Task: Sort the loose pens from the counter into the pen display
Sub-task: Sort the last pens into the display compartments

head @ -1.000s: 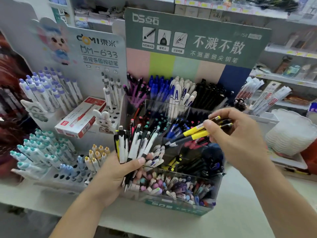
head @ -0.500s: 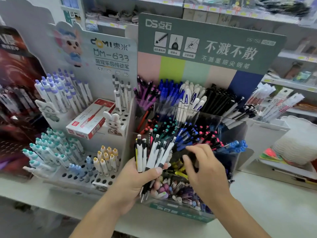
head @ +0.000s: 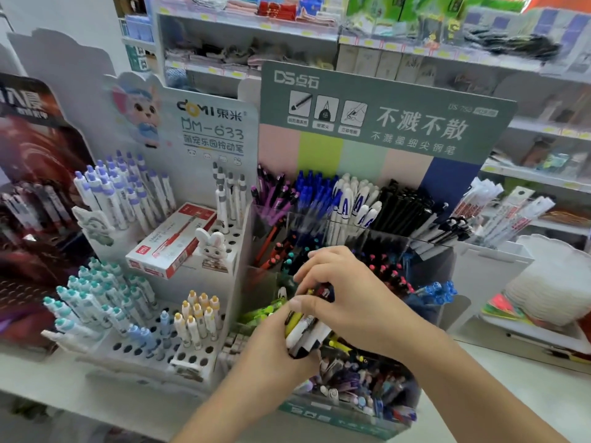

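My left hand grips a bundle of white, black and yellow pens over the clear tiered pen display with the green header. My right hand lies on top of the bundle, its fingers and thumb curled round the pens' upper ends. The display's compartments hold purple, blue, white and black pens at the back and mixed pens in the front bin. The lower ends of the held pens are hidden by my left hand.
A white Domi pen stand with purple, teal and yellow capped pens stands to the left, with a red and white pen box lying on it. A white tray with packaged pens is at right. Store shelves rise behind.
My right hand dropped the yellow pens into the display, then moved left onto the bundle in my left hand. The camera view rose and shifted left.
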